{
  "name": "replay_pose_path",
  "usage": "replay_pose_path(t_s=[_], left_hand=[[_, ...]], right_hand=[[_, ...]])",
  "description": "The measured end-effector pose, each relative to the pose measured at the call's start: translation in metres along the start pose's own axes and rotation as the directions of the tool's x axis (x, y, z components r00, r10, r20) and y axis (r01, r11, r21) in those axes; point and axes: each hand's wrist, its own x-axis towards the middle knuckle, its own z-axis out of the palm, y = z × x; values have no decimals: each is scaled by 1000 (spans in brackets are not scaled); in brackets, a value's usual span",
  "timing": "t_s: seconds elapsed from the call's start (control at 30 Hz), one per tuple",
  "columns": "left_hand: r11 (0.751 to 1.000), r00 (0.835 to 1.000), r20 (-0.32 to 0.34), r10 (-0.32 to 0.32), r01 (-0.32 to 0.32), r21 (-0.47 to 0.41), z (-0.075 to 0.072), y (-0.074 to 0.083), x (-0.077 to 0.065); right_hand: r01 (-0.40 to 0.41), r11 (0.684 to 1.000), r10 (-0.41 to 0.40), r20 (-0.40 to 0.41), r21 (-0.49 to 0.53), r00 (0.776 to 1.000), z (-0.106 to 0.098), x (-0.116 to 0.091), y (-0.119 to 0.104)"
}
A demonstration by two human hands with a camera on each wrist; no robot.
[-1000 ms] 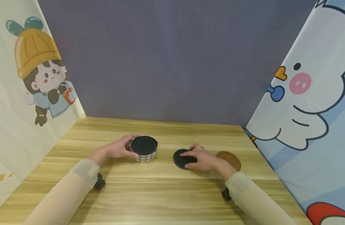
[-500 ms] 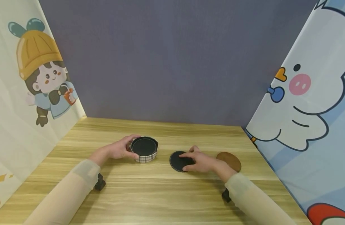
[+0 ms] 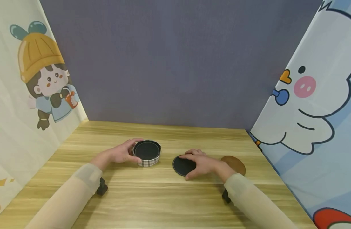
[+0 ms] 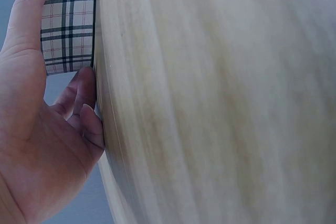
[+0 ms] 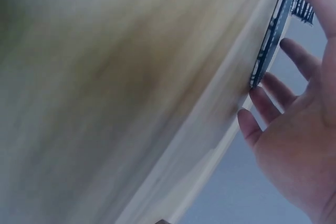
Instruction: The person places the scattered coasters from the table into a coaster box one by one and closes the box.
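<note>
My left hand (image 3: 121,153) grips a round plaid coaster holder (image 3: 148,163) standing on the table, thumb on its near side and fingers at its far side. Stitched black leather shows inside the rim. Close up in the left wrist view, the holder's wall (image 4: 68,30) is beige check beside the thumb. To the right, a flat black round coaster (image 3: 182,166) lies on the table. Spread over its right part is my right hand (image 3: 204,165), index finger near the far edge, thumb by the near edge. In the right wrist view the coaster's thin edge (image 5: 270,38) shows beside loosely bent fingers.
A brown round disc (image 3: 235,164) lies on the table right of the right hand, partly behind the wrist. The wood-grain table (image 3: 164,203) meets a grey backdrop (image 3: 169,63) at the back, with cartoon-printed curtains (image 3: 321,127) at both sides.
The black coaster slid left towards the holder, then stopped. My right hand's fingers have since spread wider, the thumb moving out to the near edge. The left hand stays on the holder.
</note>
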Motion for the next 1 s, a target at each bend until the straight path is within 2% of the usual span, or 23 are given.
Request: replay_pose_path(t_s=[0.33,0.7,0.83,1.0], left_hand=[[1000,1000,6,14,-14,-7,1,3,-1],[1000,1000,5,16,-17,12,2,6,-3],[999,999,5,36,-36,-4,2,6,-3],[999,999,1,42,-42,-21,3,5,-2]], right_hand=[[19,1000,-18,6,-13,1000,1,3,2],[19,1000,-18,-17,23,1000,4,4,-1],[24,999,-21,-58,47,998,5,4,0],[52,996,-40,-148,77,988,5,6,-1]])
